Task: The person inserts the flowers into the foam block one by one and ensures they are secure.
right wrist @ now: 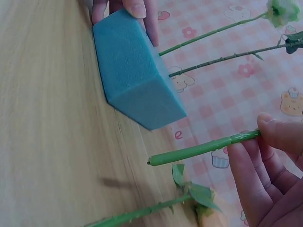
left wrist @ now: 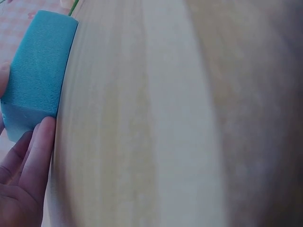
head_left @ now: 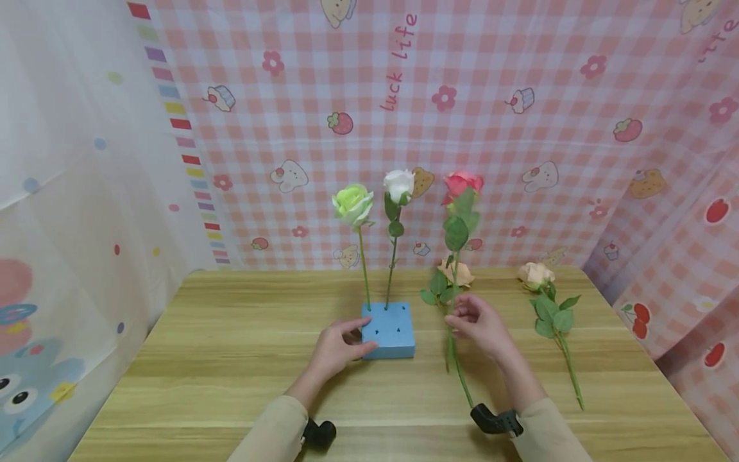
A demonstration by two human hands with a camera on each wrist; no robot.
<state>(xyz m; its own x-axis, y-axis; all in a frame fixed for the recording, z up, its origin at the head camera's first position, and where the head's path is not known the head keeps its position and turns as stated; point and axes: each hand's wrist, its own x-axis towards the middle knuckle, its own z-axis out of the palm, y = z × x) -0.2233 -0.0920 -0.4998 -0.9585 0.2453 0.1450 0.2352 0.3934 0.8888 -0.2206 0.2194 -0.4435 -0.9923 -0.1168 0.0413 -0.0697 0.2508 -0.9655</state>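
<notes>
A blue foam block [head_left: 388, 351] with several small holes in its top sits on the table. My left hand [head_left: 337, 350] grips its left end between thumb and fingers. Upright in the block's back holes stand a pale green rose [head_left: 353, 205] and a white rose [head_left: 399, 186]. Right of the block, my right hand [head_left: 480, 328] pinches the stem of a pinkish-red rose [head_left: 462, 186], bloom up. In the right wrist view, the cut end of that green stem [right wrist: 189, 153] hangs in the air, apart from the block.
One peach rose [head_left: 462, 274] lies behind the right hand, its stem running toward the front. Another peach rose [head_left: 537, 276] rests farther right on the wooden table [head_left: 242, 359]. A pink checkered cloth [head_left: 323, 83] hangs behind the table.
</notes>
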